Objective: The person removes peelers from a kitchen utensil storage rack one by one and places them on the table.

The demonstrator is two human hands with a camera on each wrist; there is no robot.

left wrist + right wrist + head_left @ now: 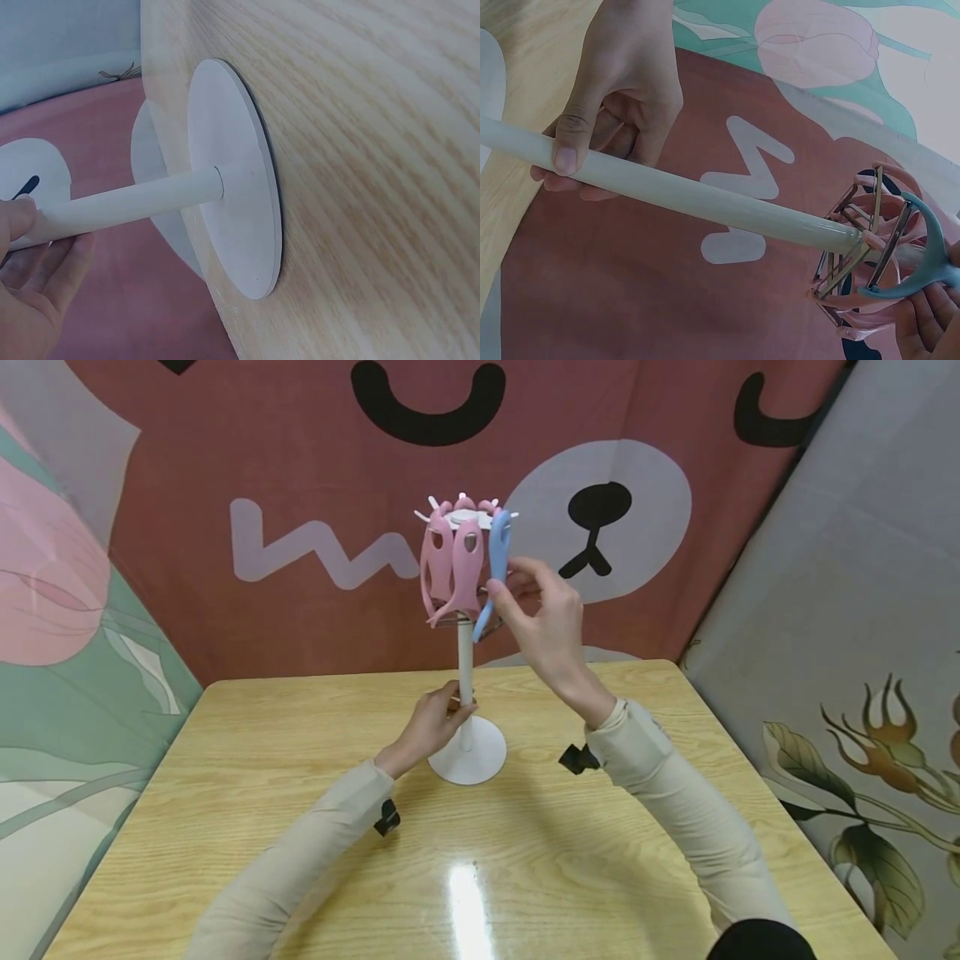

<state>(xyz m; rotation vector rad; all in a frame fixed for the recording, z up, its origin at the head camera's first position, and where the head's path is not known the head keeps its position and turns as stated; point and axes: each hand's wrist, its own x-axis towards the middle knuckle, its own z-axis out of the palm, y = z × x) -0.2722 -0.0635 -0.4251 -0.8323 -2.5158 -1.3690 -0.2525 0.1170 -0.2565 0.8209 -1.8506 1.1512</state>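
Observation:
A white stand point(466, 656) rises from a round base point(483, 758) on the table, with short pegs round its top. Several pink peelers point(467, 560) hang from those pegs, their metal blades point(891, 247) pointing down the pole. On the right side of the ring is a blue peeler point(498, 552), its top right at a peg. My right hand point(553, 622) pinches this blue peeler between thumb and fingers. Lower down, my left hand point(429, 727) grips the pole a little above the base. In the left wrist view, the base point(232, 142) sits flat on the wood.
The light wooden table point(300, 710) reaches back to a reddish cloth point(315, 627) with a cartoon face. Patterned cloths hang at the left point(60, 710) and right point(847, 610). A black strap piece point(579, 759) shows by the right wrist, another point(387, 818) by the left.

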